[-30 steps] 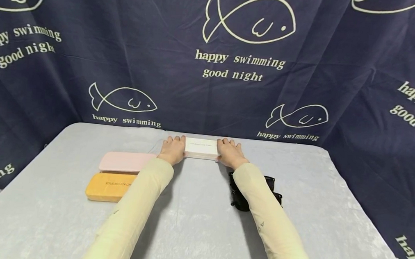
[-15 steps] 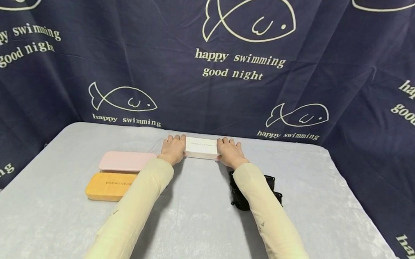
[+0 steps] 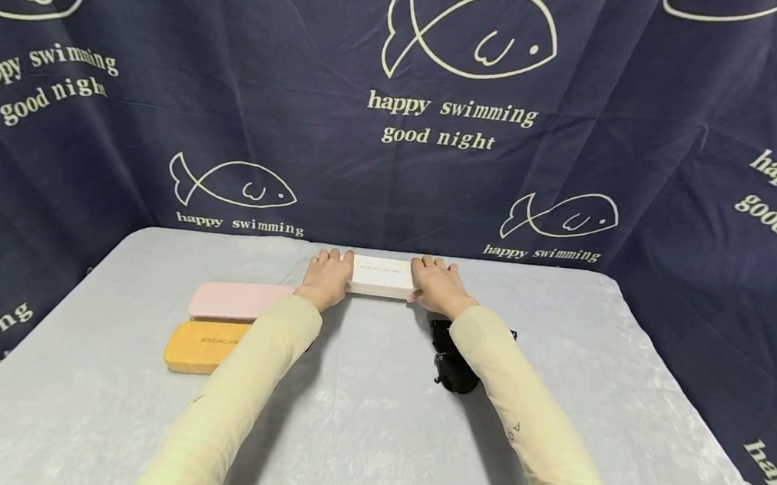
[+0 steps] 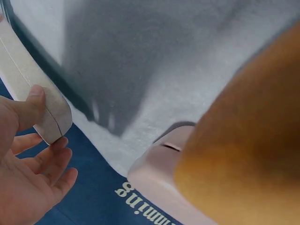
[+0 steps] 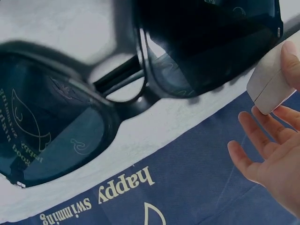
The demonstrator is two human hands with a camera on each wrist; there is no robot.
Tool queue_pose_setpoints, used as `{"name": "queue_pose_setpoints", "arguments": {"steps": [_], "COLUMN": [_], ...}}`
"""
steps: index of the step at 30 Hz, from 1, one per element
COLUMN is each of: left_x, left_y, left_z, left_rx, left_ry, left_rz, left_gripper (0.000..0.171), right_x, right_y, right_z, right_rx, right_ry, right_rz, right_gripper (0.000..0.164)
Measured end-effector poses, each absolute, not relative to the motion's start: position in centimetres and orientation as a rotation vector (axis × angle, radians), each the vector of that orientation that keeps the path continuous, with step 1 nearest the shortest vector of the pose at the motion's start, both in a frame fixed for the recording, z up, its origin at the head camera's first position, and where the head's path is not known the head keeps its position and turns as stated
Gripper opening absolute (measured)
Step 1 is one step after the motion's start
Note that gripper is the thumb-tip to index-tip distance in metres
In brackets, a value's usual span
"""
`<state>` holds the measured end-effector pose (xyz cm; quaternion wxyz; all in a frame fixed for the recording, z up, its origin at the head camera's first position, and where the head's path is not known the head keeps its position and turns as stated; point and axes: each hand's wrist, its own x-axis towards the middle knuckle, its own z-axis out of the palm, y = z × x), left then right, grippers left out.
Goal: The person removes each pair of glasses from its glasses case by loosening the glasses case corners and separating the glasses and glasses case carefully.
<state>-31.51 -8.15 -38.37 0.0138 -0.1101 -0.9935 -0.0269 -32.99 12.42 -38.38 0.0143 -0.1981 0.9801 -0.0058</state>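
At the far edge of the table, a white glasses case (image 3: 382, 277) with small lettering on top lies lengthwise between my two hands. My left hand (image 3: 326, 277) pinches its left end; in the left wrist view the thumb presses one side of the case (image 4: 23, 70) and fingertips touch the other. Its right end is gripped likewise by my right hand (image 3: 441, 287), thumb against the case (image 5: 269, 84) in the right wrist view. A seam runs along the case, its lid closed. Black sunglasses (image 3: 456, 373) lie near my right forearm, partly hidden by the sleeve.
A pink glasses case (image 3: 238, 301) and an orange one (image 3: 202, 349) lie on the left, partly behind my left sleeve. More black eyewear (image 3: 443, 337) sits behind the sunglasses. A dark blue fish-print curtain (image 3: 392, 197) hangs right behind the table.
Both hands and the white case have shifted slightly right. My right forearm has swung outward, covering the sunglasses differently, and my left forearm has moved a little left over the orange case.
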Motion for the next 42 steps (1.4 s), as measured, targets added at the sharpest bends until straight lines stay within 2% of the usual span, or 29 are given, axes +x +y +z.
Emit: {"name": "queue_pose_setpoints", "arguments": {"steps": [17, 29, 42], "left_x": [-29.0, -26.5, -24.0], "left_y": [-8.8, -9.1, -10.1], "left_z": [-37.4, -37.2, -37.7], "left_rx": [-0.508, -0.589, -0.661], "left_ry": [-3.056, -2.989, -2.946], "left_rz": [0.020, 0.076, 0.043], "left_gripper": [0.063, 0.063, 0.061], "right_x": [-30.4, -28.3, -25.9], "right_y": [13.5, 14.2, 14.2], "right_z": [-37.9, -38.0, -38.4], "right_rx": [-0.833, -0.905, -1.012], "right_ry": [3.118, 3.112, 3.101], "right_rz": [-0.029, -0.068, -0.107], "right_gripper": [0.061, 0.068, 0.065]}}
